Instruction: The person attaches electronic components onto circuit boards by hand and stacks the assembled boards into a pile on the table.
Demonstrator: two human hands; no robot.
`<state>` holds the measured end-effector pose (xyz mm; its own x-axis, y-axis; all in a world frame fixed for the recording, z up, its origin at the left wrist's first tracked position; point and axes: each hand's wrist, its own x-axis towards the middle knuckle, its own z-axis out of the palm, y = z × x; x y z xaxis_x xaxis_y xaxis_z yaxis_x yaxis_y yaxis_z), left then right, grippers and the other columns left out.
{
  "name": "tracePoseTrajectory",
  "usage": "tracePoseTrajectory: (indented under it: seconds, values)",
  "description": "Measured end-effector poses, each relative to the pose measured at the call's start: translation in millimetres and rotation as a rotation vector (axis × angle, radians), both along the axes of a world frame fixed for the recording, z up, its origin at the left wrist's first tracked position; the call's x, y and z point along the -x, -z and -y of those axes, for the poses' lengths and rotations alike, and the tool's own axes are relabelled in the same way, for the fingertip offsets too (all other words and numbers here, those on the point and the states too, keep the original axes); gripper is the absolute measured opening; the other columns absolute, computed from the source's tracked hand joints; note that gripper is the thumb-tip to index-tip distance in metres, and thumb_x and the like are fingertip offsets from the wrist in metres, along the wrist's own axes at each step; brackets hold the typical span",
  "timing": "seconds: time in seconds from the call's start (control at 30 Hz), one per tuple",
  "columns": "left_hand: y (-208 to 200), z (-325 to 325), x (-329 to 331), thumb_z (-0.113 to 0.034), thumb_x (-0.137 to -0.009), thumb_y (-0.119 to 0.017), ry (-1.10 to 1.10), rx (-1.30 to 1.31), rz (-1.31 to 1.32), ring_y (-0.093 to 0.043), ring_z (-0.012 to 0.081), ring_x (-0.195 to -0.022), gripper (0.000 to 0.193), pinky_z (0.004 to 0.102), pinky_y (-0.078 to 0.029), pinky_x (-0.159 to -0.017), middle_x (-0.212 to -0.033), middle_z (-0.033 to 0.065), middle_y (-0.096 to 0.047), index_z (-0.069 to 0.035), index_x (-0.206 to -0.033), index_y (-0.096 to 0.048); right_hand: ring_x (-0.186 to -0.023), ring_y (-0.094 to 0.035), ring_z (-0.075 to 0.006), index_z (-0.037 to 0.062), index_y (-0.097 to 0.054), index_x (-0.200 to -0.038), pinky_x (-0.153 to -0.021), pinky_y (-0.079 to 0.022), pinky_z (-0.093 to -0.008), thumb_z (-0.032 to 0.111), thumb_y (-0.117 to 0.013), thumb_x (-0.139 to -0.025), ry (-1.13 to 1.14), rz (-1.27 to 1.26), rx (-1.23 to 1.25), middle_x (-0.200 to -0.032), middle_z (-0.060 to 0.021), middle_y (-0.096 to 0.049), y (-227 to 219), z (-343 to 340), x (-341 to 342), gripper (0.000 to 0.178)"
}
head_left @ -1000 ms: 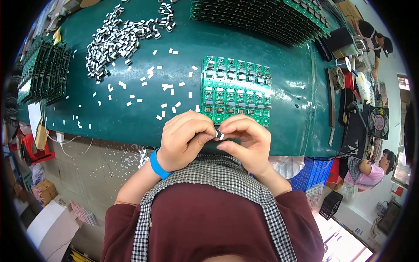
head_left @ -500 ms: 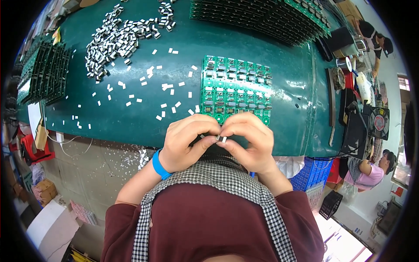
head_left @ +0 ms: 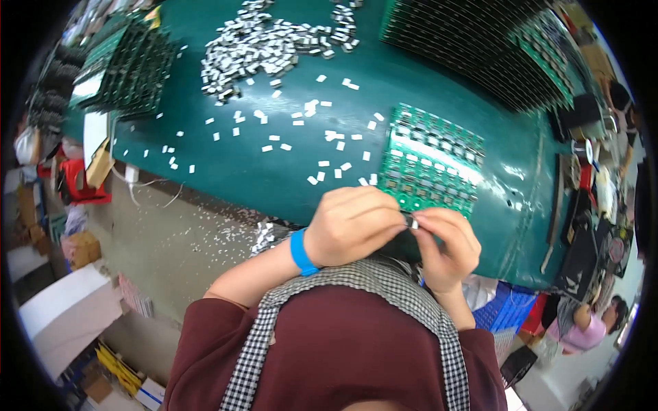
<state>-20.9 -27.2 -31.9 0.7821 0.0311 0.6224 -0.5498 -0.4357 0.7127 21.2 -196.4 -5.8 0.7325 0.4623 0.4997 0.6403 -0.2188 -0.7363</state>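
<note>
A small block-shaped electronic component (head_left: 412, 222), dark with a white face, is between my fingertips just past the table's near edge. My right hand (head_left: 449, 248) pinches it between thumb and index finger. My left hand (head_left: 356, 225), with a blue band at the wrist, is closed in a pinch against the component's left side; its fingertips partly cover it. Right beyond my hands lies a green circuit board panel (head_left: 433, 161) with rows of mounted parts. Small white pieces (head_left: 331, 135) are scattered on the green table to its left.
A heap of similar small components (head_left: 264, 51) covers the table's far left-middle. Upright circuit boards stand in stacks at the far right (head_left: 473, 48) and at the left (head_left: 130, 68). More white bits litter the floor (head_left: 205, 226). A person in pink (head_left: 582, 329) is at the right.
The view has turned, so the table and boards appear shifted right and tilted. Both hands stay together at the component; my right thumb and index finger now hold it more upright.
</note>
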Motion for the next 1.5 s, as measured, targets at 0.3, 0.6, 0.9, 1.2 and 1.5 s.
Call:
tracePoseTrajectory:
  seconds: [0.3, 0.6, 0.9, 1.2, 1.5]
  values:
    - [3.1, -122.7, -32.5, -0.006, -0.083, -0.057, -0.755, -0.703, -0.230, -0.056, 0.0341, -0.098, 0.027, 0.0394, -0.044, -0.083, -0.103, 0.0175, -0.061, -0.002, -0.110, -0.059, -0.077, -0.063, -0.0201, -0.0017, -0.067, -0.085, -0.068, -0.051, -0.0293, -0.007, -0.069, -0.071, 0.286, -0.169, 0.197, -0.085, -0.0115, -0.065, -3.3, 53.0, -35.1, 0.015]
    - [8.1, -149.3, -55.3, -0.001, -0.081, -0.061, -0.530, -0.507, -0.372, -0.058, 0.0242, -0.076, 0.009, 0.0315, -0.046, -0.068, -0.086, 0.0101, -0.059, 0.000, -0.090, -0.060, -0.072, -0.062, -0.0232, 0.0044, -0.065, -0.086, -0.062, -0.050, -0.0319, 0.001, -0.068, -0.072, 0.136, 0.109, 0.468, -0.081, -0.0068, -0.061, -0.5, 59.4, -49.1, 0.015]
    - [10.3, -141.8, -47.5, -0.001, -0.080, -0.063, -0.583, -0.401, -0.366, -0.058, 0.0191, -0.066, 0.007, 0.0284, -0.046, -0.062, -0.079, 0.0091, -0.061, 0.002, -0.086, -0.063, -0.071, -0.063, -0.0224, 0.0044, -0.065, -0.085, -0.060, -0.051, -0.0321, 0.000, -0.068, -0.072, 0.066, 0.181, 0.576, -0.081, -0.0060, -0.061, -7.0, 63.4, -49.7, 0.014]
    - [12.7, -145.7, -47.0, 0.000, -0.084, -0.058, -0.550, -0.379, -0.316, -0.061, 0.0213, -0.076, 0.011, 0.0285, -0.048, -0.069, -0.088, 0.0096, -0.065, 0.001, -0.092, -0.065, -0.073, -0.063, -0.0232, 0.0038, -0.066, -0.085, -0.061, -0.052, -0.0327, -0.001, -0.067, -0.070, 0.061, 0.204, 0.590, -0.082, -0.0066, -0.061, -6.6, 59.9, -48.2, 0.016]
    - [15.3, -146.9, -46.5, 0.000, -0.084, -0.058, -0.555, -0.389, -0.300, -0.061, 0.0214, -0.075, 0.012, 0.0287, -0.048, -0.069, -0.090, 0.0093, -0.064, 0.001, -0.093, -0.065, -0.074, -0.063, -0.0236, 0.0034, -0.065, -0.087, -0.062, -0.052, -0.0333, -0.002, -0.065, -0.071, 0.025, 0.182, 0.586, -0.083, -0.0072, -0.060, -6.1, 61.7, -50.3, 0.017]
